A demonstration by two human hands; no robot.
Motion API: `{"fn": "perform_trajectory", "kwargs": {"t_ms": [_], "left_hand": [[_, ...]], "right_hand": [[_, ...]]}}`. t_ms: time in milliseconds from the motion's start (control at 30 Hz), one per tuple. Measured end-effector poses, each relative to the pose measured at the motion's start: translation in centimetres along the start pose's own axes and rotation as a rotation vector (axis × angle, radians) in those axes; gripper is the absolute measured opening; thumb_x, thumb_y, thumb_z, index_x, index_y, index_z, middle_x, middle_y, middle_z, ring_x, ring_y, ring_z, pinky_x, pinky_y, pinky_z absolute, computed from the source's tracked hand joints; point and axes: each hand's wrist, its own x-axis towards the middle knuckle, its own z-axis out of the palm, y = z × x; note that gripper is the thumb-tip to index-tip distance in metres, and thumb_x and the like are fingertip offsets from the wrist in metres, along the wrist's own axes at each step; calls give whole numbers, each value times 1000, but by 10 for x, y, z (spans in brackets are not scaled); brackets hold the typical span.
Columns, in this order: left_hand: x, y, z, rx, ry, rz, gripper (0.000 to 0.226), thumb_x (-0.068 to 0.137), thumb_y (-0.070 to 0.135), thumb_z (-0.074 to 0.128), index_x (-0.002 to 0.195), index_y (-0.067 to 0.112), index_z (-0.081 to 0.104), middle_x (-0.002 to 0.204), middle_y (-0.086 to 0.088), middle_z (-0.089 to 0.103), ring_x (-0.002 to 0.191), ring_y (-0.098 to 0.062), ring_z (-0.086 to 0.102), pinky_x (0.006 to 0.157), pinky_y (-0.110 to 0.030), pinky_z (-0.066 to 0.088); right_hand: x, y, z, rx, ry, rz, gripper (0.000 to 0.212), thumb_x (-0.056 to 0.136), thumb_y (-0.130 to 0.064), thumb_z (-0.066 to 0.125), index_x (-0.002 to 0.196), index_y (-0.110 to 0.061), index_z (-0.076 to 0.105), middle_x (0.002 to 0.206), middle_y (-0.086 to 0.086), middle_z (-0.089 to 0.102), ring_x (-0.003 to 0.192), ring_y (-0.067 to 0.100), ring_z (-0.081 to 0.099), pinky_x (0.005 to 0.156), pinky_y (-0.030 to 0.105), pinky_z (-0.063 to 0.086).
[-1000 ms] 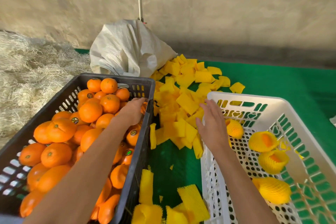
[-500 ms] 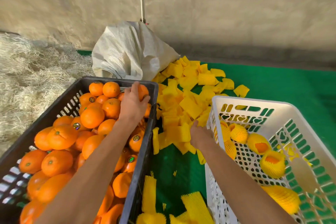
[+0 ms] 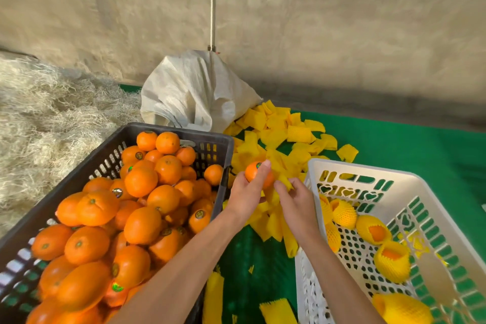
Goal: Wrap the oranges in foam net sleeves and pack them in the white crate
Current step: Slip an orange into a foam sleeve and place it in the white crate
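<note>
Two hands: left grips one orange, right pinches one sleeve.

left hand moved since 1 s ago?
Yes. The left hand has come out of the black crate, rightward past its right rim, and now holds an orange over the yellow foam sleeves beside the right hand.

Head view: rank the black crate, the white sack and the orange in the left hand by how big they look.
1. black crate, though nearest the camera
2. white sack
3. orange held by the left hand
</note>
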Motion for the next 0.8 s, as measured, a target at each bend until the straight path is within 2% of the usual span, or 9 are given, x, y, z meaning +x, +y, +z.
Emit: {"fn": "perform_trajectory", "kwargs": {"t_ms": [100,167,233,333,400,467,600,700,800], "left_hand": [[9,-1,-2,11,1,33,74,77,80,66,129,28,59,123,8,68,114,-13,65,104,-45,54],[15,0,-5,-9,11,34,63,78,80,64,118,32,63,116,7,71,111,-14,67,98,-42,57],[15,3,-5,-44,8,3,67,85,76,59,128,25,58,122,0,68,113,-20,68,90,-41,62],[18,5,-4,-87,14,-71,76,93,70,54,145,16,43,135,-9,60,115,-26,67,85,-43,63],[17,6,-5,-156,-64,-84,71,95,61,59,143,10,47,133,-15,64,113,-30,70,88,-45,62],[13,8,-5,-213,-157,-82,65,93,47,70,140,6,52,129,-19,67,112,-31,71,88,-41,62],[15,7,-3,-238,-233,-98,68,87,17,82,142,5,44,133,-21,64,117,-30,69,100,-48,57],[15,4,-2,-233,-234,-118,73,83,11,84,143,7,43,132,-20,66,119,-32,68,104,-52,54],[15,0,-4,-225,-245,-111,69,82,17,86,140,8,50,126,-16,70,102,-29,72,89,-41,60]], "right_hand": [[0,2,-3,185,-91,6,26,94,-43,72,102,-19,66,93,-3,73,90,16,72,80,46,61],[5,7,-4,225,-138,12,36,87,-46,78,110,-21,68,102,0,76,98,20,73,86,44,61],[8,7,-7,274,-171,-7,38,85,-44,81,113,-21,68,107,1,77,100,21,74,86,38,61],[11,10,-7,300,-180,-41,38,87,-42,80,113,-17,69,106,1,76,97,21,74,83,33,60],[11,13,-5,290,-174,-57,36,90,-42,77,112,-15,68,104,-2,75,94,20,73,83,35,61],[11,15,-5,271,-155,-69,31,94,-43,72,110,-17,68,103,-3,71,92,17,70,83,38,60],[12,17,-8,230,-63,-71,17,98,-39,66,101,-23,71,93,-5,69,83,10,64,72,28,55],[9,14,-9,207,-13,-17,32,100,-52,58,96,-23,72,89,7,68,77,15,61,70,33,52],[7,11,-11,208,6,-9,46,92,-67,61,91,-23,73,83,4,68,75,14,63,68,28,56]]}}
